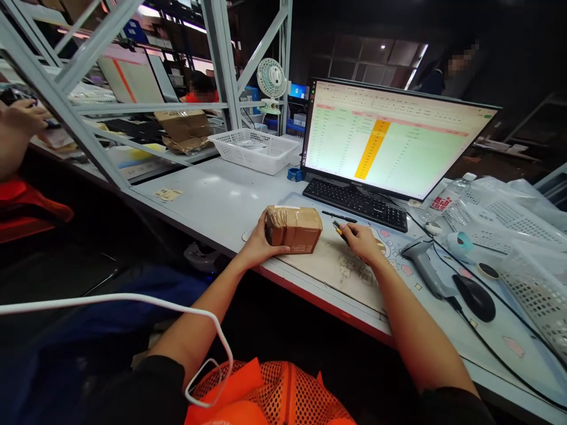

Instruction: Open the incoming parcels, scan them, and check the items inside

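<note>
A small brown cardboard box (296, 230), wrapped in shiny tape, sits at the front edge of the desk on a printed mat (319, 265). My left hand (261, 245) is wrapped round the box's left end, thumb along its near side. To the right of the box, my right hand (364, 243) is closed on a small yellow-and-black box cutter (339, 230), which points toward the box without touching it. A black pen (339, 216) lies just behind the cutter.
Behind the mat stand a keyboard (354, 203) and a monitor (390, 141). A barcode scanner (425, 265), a black mouse (475, 297) and cables lie at right, near white baskets (535, 289). A white basket (254, 150) stands at the back. Another person's hand (22, 121) shows far left.
</note>
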### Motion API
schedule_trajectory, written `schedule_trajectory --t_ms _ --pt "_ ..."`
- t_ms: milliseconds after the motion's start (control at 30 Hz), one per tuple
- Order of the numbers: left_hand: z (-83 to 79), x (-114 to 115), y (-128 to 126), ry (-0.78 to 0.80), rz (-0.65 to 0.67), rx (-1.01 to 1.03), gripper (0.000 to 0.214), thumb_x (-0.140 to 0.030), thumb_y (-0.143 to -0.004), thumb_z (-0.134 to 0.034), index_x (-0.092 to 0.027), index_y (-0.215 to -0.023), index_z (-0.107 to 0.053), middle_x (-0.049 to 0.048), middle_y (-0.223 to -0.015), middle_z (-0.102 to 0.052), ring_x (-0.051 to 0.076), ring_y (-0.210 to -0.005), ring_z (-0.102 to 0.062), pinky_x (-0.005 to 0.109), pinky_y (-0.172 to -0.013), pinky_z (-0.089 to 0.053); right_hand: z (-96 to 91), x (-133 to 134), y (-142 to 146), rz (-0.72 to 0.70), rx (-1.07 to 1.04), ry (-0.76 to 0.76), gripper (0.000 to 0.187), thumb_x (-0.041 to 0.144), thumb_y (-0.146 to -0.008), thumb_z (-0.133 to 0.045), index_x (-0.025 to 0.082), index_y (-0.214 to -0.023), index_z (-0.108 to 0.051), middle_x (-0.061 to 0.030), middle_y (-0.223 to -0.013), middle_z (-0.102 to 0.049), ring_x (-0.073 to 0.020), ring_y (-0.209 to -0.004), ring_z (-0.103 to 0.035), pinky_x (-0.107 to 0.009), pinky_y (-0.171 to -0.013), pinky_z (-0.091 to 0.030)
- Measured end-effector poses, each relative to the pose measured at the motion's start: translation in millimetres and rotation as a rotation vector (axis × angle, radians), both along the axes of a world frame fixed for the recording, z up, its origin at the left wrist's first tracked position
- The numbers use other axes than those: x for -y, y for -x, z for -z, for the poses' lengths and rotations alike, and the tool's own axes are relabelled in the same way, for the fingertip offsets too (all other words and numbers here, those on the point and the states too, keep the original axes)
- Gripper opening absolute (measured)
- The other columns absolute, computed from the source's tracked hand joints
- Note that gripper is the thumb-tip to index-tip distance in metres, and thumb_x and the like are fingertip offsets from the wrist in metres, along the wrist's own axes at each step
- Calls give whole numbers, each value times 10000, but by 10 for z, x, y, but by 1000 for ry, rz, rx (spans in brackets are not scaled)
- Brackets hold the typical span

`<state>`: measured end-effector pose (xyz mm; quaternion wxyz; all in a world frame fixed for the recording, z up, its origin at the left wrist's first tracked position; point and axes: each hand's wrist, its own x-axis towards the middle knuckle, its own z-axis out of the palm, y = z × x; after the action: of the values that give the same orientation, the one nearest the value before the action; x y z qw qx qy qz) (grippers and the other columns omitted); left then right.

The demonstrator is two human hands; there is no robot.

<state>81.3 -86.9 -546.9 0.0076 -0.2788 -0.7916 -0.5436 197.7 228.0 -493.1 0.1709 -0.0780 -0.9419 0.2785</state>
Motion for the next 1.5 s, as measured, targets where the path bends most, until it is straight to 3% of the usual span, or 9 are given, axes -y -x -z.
schedule_trajectory --t_ms 67,167,333,467,600,767,933,1167,1500 --pt "-115 60 -42 -42 -123 -49 1402 -469 -623 -992 -269 -1710 -130 197 -1539 -501 390 -1407 -545 603 -1195 -428 -2 -77 4 64 2 0 531 642 -990 -380 215 -735 -567 -37 -687 -621 -198 -687 -548 -300 -637 -323" --pt "-377 146 -157 11 -299 -375 1248 -385 -664 -979 -290 -1674 -253 164 -1517 -489 375 -1400 -506 592 -1196 -430 -16 -147 2 107 21 4 421 576 -979 -463 205 -878 -635 -66 -824 -701 -231 -770 -619 -299 -661 -366" --pt "-692 54 -434 385 -261 -822 765 -322 -846 -843 -185 -1533 -537 198 -1449 -510 408 -1363 -436 588 -1181 -433 -66 18 -59 47 10 -42 343 434 -969 -563 177 -1178 -649 -106 -974 -754 -255 -814 -686 -312 -726 -445" --pt "-694 -155 -631 509 -258 -919 670 -245 -909 -736 -129 -1542 -551 225 -1449 -520 413 -1314 -452 572 -1133 -446 -133 401 -193 -70 -52 -202 388 418 -1017 -531 183 -1309 -632 -121 -981 -773 -284 -823 -717 -330 -736 -475" --pt "-671 -295 -756 558 -289 -899 689 -198 -897 -697 -134 -1564 -534 221 -1460 -524 412 -1312 -449 567 -1118 -431 -175 747 -302 -43 -59 -305 470 370 -1055 -458 175 -1468 -573 -141 -1024 -791 -315 -847 -737 -351 -740 -503" --pt "-660 -421 -876 587 -276 -922 671 -159 -907 -630 -131 -1571 -533 214 -1450 -537 407 -1305 -453 571 -1131 -396 -236 941 -309 38 34 -371 564 343 -1099 -379 126 -1617 -428 -194 -1158 -771 -341 -943 -748 -399 -827 -543" --pt "-677 -496 -913 589 -273 -843 660 -171 -922 -593 -151 -1579 -528 220 -1456 -534 418 -1313 -449 606 -1118 -387 -248 1054 -287 102 179 -423 577 312 -1122 -341 114 -1664 -323 -208 -1143 -766 -336 -968 -758 -412 -855 -563" --pt "-686 -498 -897 576 -270 -806 698 -122 -876 -615 -166 -1569 -543 208 -1457 -530 414 -1316 -446 594 -1128 -382 -255 1182 -329 93 277 -467 485 171 -1097 -365 56 -1567 -391 -213 -1057 -768 -327 -1021 -770 -389 -860 -577" --pt "-642 -487 -850 532 -212 -842 692 -69 -864 -598 -151 -1550 -564 208 -1440 -533 413 -1268 -442 603 -1105 -391 -322 1173 -423 54 346 -479 298 92 -1057 -383 98 -1288 -570 -203 -1084 -766 -318 -1041 -768 -361 -841 -552"
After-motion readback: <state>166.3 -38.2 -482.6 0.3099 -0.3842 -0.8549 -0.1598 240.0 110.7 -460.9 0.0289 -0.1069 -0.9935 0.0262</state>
